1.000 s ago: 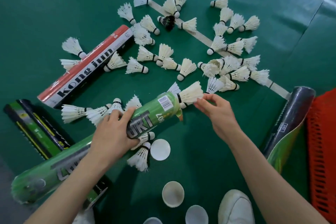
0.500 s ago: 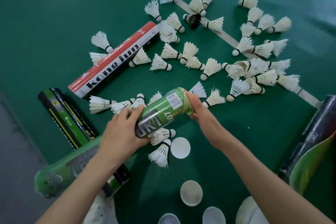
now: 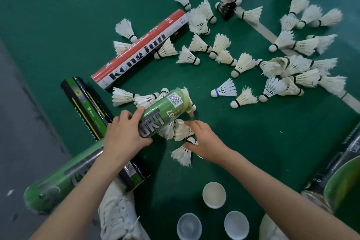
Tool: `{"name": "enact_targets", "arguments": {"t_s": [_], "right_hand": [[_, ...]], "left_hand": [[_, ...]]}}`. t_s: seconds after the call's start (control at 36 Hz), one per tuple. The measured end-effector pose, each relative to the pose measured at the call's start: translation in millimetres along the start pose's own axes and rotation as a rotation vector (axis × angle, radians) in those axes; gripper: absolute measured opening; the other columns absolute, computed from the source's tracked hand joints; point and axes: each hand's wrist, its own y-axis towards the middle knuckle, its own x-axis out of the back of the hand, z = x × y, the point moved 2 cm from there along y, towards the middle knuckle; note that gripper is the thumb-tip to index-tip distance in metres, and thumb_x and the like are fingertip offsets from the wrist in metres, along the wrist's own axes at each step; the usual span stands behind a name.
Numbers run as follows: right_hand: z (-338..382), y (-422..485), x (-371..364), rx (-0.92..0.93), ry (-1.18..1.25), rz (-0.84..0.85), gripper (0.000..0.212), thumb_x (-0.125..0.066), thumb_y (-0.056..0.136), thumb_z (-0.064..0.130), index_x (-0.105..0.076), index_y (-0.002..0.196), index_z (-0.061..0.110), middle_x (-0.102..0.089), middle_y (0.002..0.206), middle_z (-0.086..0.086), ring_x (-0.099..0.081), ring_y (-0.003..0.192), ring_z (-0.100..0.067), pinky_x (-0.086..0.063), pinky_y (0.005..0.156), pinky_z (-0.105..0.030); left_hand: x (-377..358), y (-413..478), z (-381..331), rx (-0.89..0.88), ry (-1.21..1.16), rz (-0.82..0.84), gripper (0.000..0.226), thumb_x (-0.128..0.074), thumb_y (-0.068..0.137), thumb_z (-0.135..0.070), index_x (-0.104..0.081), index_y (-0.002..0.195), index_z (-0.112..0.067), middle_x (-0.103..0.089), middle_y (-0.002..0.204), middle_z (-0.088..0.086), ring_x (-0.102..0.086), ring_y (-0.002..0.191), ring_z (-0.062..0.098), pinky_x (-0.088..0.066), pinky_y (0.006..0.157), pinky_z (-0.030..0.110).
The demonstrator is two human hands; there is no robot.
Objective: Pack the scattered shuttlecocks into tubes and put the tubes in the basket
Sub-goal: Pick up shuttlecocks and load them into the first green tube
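My left hand point(image 3: 124, 134) grips a long green shuttlecock tube point(image 3: 165, 109) around its middle, its open end pointing up and right. Feather tips show at that open end. My right hand point(image 3: 206, 142) is down on the floor just right of the tube, fingertips pinching the cork of a white shuttlecock point(image 3: 182, 155). Two more shuttlecocks point(image 3: 181, 129) lie under the tube beside it. Many white shuttlecocks point(image 3: 243, 62) are scattered over the green floor beyond, one with a blue band point(image 3: 224, 89).
A red-and-white tube point(image 3: 140, 50) lies at upper left, a black-green tube point(image 3: 87, 107) left of my hand, another dark tube point(image 3: 342, 163) at the right edge. Three white caps point(image 3: 213, 194) lie near my white shoes point(image 3: 118, 212). A white court line point(image 3: 263, 27) crosses the pile.
My right hand left the tube's open end, where it had pushed a shuttlecock in, and dropped to a shuttlecock on the floor below. The view shifted right; the red basket is out of frame.
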Motion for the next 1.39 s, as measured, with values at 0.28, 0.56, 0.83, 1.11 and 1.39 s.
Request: {"name": "enact_targets", "arguments": {"t_s": [0.28, 0.56, 0.83, 1.11, 1.39], "right_hand": [[4, 22, -7, 0.038, -0.092, -0.019, 0.069, -0.063, 0.089, 0.030, -0.027, 0.147, 0.020, -0.045, 0.138, -0.008, -0.042, 0.126, -0.027, -0.036, 0.103, -0.036], [-38, -8, 39, 0.011, 0.108, -0.302, 0.079, -0.064, 0.088, 0.020, -0.018, 0.147, 0.045, -0.038, 0.110, 0.004, -0.048, 0.085, -0.012, -0.046, 0.075, -0.024], [-57, -15, 89, -0.260, 1.230, -0.799, 0.031, -0.061, 0.088, 0.008, -0.049, 0.117, 0.013, -0.058, 0.117, -0.011, -0.062, 0.102, -0.020, -0.054, 0.083, -0.032], [-18, -10, 85, -0.115, 1.275, -0.686, 0.042, -0.064, 0.087, 0.023, -0.054, 0.126, 0.035, -0.057, 0.130, -0.010, -0.062, 0.105, -0.021, -0.048, 0.100, -0.040], [-18, -13, 78, -0.155, 1.265, -0.765, 0.031, -0.051, 0.097, 0.032, -0.059, 0.126, 0.024, -0.069, 0.109, 0.003, -0.065, 0.093, -0.008, -0.052, 0.084, -0.026]], "left_hand": [[2, 1, -6, -0.009, -0.025, -0.044, 0.092, -0.073, 0.074, -0.052, -0.020, 0.146, -0.032, -0.042, 0.126, 0.004, -0.044, 0.115, 0.024, -0.040, 0.095, 0.035], [3, 8, -15, -0.010, -0.047, -0.061, 0.093, -0.072, 0.073, -0.054, -0.019, 0.147, -0.030, -0.042, 0.126, 0.004, -0.044, 0.116, 0.025, -0.041, 0.096, 0.036], [1, 7, -37, -0.118, -0.021, -0.042, 0.088, -0.070, 0.074, -0.053, -0.020, 0.144, -0.034, -0.040, 0.123, 0.001, -0.043, 0.111, 0.021, -0.039, 0.094, 0.034], [3, -5, -55, -0.213, -0.035, -0.031, 0.090, -0.071, 0.075, -0.052, -0.016, 0.145, -0.038, -0.037, 0.126, -0.003, -0.039, 0.116, 0.016, -0.036, 0.099, 0.031], [-2, -8, -53, -0.194, -0.107, -0.015, 0.091, -0.071, 0.074, -0.053, -0.016, 0.145, -0.039, -0.038, 0.124, -0.004, -0.039, 0.113, 0.015, -0.037, 0.097, 0.031]]}}
